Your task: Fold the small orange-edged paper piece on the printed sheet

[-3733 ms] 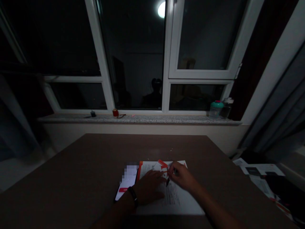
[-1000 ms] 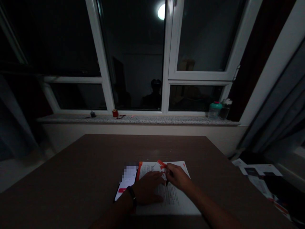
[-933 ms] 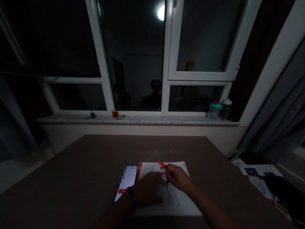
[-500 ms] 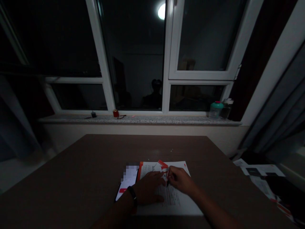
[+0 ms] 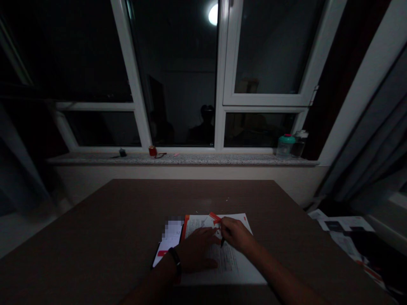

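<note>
A printed sheet or booklet with an orange left edge lies on the dark table. My left hand, with a dark band at the wrist, rests flat on it, fingers stretched out. Over its right half, my right hand is closed around a dark pen, whose tip points down at the page. A small red and white piece lies near the top of the sheet, partly behind my right hand. Left of the sheet is a phone with a lit screen, next to my left forearm.
The brown table reaches toward a stone windowsill. On the sill stand a red can-like object, a small dark bottle, a green-lidded bottle and a white-capped bottle. Papers lie beyond the table's right side.
The whole view has shifted slightly, so everything sits a little further left. My right hand still holds the pen over the page; my left hand stays flat on the sheet.
</note>
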`<act>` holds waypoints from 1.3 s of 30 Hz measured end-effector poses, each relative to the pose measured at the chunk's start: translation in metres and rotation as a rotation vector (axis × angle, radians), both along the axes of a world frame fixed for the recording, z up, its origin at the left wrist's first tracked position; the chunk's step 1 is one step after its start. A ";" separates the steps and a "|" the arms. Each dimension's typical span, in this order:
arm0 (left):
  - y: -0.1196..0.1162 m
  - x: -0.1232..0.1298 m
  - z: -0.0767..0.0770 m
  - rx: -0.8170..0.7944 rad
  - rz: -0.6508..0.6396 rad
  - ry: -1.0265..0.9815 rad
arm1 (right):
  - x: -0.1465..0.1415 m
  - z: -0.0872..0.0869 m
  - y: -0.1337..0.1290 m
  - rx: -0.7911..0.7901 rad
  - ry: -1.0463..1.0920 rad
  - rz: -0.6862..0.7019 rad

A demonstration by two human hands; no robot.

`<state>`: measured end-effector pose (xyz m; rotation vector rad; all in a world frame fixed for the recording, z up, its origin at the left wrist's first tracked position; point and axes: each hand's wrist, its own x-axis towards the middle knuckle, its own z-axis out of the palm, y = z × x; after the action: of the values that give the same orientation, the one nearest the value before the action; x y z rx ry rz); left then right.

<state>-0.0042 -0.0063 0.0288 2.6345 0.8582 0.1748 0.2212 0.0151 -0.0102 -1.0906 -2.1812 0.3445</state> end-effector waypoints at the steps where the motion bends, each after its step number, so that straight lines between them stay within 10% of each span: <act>1: 0.000 0.000 0.000 0.007 0.002 0.001 | 0.001 -0.001 0.001 -0.001 0.006 -0.006; 39: 0.000 0.003 -0.012 0.057 -0.012 -0.054 | 0.000 0.002 -0.013 -0.061 0.020 -0.039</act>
<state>-0.0008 -0.0064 0.0169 2.6738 0.8316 0.2705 0.2213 0.0020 -0.0083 -1.1563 -2.1415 0.4053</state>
